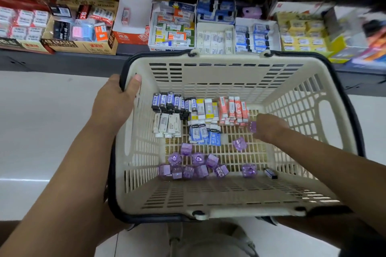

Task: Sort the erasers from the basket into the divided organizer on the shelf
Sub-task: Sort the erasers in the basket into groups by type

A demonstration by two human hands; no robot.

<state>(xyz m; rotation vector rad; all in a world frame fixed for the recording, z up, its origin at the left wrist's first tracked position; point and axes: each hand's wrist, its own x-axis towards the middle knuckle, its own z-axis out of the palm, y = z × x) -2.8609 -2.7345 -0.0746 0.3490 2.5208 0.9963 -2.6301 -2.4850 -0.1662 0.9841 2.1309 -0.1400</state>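
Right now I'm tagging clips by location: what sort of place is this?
Probably a stationery shop aisle: the shelf is lined with open display boxes of erasers, one box printed "4B ERASER", and a plastic basket holds more eraser packs.

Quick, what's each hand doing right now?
Left hand: grips the basket by its rim.
Right hand: down in the basket at a purple cube eraser; too blurred to tell whether it grips.
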